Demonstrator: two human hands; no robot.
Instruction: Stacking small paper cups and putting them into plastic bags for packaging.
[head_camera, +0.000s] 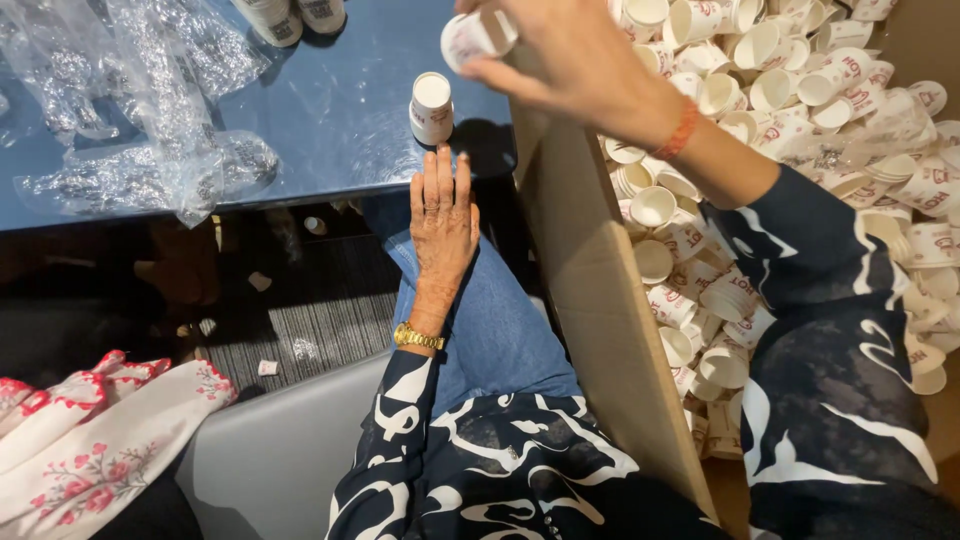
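My right hand (570, 60) is raised near the top of the view and grips a small white paper cup (475, 35) lying sideways in its fingers. My left hand (443, 222) rests flat on my knee, fingers straight and together, holding nothing, just below the edge of the dark glossy table (340, 110). A short stack of white paper cups (431, 107) stands upright on the table right above my left fingertips. On my right, a large cardboard box (600, 300) is full of several loose white paper cups (700, 200) with red print.
Crumpled clear plastic wrappers (150, 110) lie across the table's left part. More cup stacks (290, 15) stand at its far edge. A white floral cloth (90, 450) shows at the lower left. Small scraps dot the dark floor (300, 330).
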